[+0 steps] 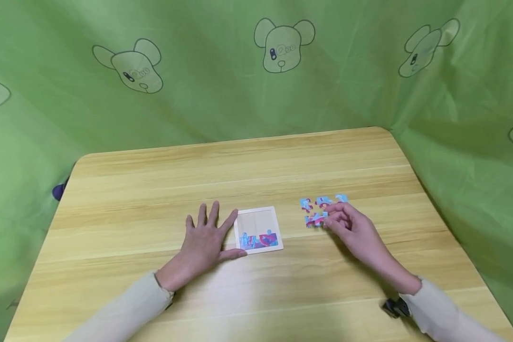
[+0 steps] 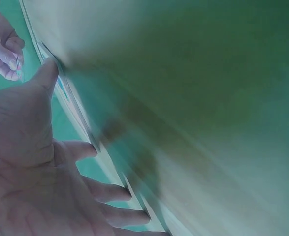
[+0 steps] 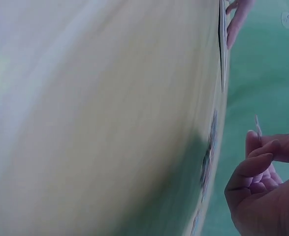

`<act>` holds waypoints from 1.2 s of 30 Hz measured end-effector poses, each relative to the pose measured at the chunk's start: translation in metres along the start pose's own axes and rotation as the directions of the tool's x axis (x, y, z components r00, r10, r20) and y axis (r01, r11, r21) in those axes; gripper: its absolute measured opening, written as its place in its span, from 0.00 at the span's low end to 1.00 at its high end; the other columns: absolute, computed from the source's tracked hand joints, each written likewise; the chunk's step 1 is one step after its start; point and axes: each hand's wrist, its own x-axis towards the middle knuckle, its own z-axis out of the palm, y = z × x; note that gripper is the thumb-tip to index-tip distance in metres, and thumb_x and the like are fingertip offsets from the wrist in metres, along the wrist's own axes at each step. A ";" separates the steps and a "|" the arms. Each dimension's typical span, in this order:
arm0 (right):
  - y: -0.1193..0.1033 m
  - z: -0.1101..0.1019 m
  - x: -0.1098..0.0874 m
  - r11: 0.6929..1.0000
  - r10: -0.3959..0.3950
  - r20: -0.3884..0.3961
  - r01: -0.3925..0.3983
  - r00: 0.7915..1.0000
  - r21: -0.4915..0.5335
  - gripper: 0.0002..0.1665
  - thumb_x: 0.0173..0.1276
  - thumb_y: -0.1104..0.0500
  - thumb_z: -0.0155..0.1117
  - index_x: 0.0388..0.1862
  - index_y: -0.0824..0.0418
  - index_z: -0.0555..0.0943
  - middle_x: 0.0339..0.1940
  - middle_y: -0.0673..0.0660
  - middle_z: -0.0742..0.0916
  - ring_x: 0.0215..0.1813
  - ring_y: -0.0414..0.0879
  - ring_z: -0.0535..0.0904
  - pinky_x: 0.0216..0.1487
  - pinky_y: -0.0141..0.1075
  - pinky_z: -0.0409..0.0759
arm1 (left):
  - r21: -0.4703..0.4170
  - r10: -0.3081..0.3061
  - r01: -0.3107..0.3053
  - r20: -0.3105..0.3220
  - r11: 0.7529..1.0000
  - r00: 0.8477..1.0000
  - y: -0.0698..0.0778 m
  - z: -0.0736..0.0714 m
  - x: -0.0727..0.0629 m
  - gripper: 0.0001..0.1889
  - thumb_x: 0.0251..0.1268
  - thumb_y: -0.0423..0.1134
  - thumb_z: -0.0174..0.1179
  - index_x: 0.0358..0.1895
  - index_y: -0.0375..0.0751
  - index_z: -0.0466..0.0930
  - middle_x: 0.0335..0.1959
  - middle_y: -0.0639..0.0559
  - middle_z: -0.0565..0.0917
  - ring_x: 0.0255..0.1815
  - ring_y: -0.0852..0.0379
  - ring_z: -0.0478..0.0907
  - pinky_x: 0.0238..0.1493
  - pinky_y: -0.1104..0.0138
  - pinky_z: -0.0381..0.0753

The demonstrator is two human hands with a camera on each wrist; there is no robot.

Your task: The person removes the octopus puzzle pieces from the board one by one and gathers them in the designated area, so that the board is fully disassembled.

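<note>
Left hand [image 1: 203, 241] spread wide, touching frame [image 1: 276, 227] (partly filled) | right hand [image 1: 358, 232] pinching puzzle piece [image 3: 258, 129]

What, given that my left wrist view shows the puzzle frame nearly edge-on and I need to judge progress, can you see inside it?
Observer: Joined pieces cover only the side of the frame nearest the person; bare backing shows beyond.
Operator: Where are the others?
Observer: Loose pieces lie on the table, to the frame's right.
Operator: How are they arranged?
Observer: Three spots form a spaced row farther from the person; more show nearer, beside the right hand.
</note>
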 end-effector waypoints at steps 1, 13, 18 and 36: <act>0.002 -0.003 -0.001 1.000 0.002 -0.005 -0.002 1.000 0.002 0.16 0.80 0.65 0.69 0.63 0.67 0.81 0.40 0.59 0.89 0.33 0.46 0.77 0.30 0.31 0.75 | -0.001 -0.001 0.001 -0.003 1.000 1.000 0.000 0.000 0.000 0.55 0.65 0.80 0.61 0.89 0.55 0.59 0.86 0.25 0.55 0.83 0.18 0.52 0.69 0.21 0.61; 0.029 -0.035 -0.008 0.998 0.062 -0.020 -0.062 0.998 -0.016 0.20 0.85 0.61 0.63 0.69 0.70 0.78 0.46 0.63 0.90 0.39 0.48 0.83 0.34 0.32 0.80 | 0.009 0.007 -0.006 -0.031 1.000 1.000 0.002 0.002 -0.003 0.55 0.66 0.80 0.61 0.89 0.54 0.60 0.85 0.25 0.57 0.82 0.18 0.55 0.67 0.21 0.63; 0.036 -0.045 -0.005 0.993 0.094 0.003 -0.093 0.996 -0.077 0.19 0.85 0.62 0.63 0.68 0.70 0.78 0.44 0.62 0.89 0.39 0.48 0.83 0.36 0.32 0.81 | 0.004 0.014 -0.014 -0.038 1.000 0.999 0.002 0.001 -0.003 0.55 0.66 0.80 0.61 0.89 0.53 0.60 0.85 0.24 0.56 0.82 0.17 0.54 0.67 0.21 0.63; 0.037 -0.059 0.011 0.956 0.188 0.086 -0.162 0.978 -0.244 0.21 0.86 0.56 0.64 0.64 0.71 0.80 0.40 0.58 0.85 0.41 0.51 0.78 0.39 0.35 0.79 | 0.006 0.011 -0.011 -0.031 1.000 0.999 0.002 -0.001 -0.005 0.54 0.66 0.80 0.60 0.89 0.54 0.61 0.85 0.25 0.57 0.82 0.18 0.55 0.68 0.21 0.63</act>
